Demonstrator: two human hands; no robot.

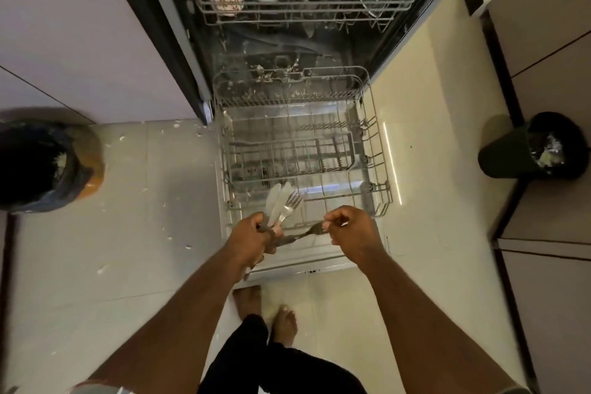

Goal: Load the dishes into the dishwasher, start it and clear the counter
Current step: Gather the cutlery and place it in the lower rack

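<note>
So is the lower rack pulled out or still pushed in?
Pulled out. The lower rack sits over the open door, in front of the tub, with no dishes visible in it.

Both bare forearms extend from the lower edge of the view toward 12 o'clock, converging slightly. Left hand: fingers curled in a closed grip round a bundle of cutlery, whose tips fan out toward 1 o'clock. Right hand: knuckles up, wrist bent toward 9 o'clock, thumb and fingertips pinching the head of a single fork that spans the gap between the hands. The hands sit near each other, at about equal height. Two bare feet stand at 6 o'clock, between the forearms.
</note>
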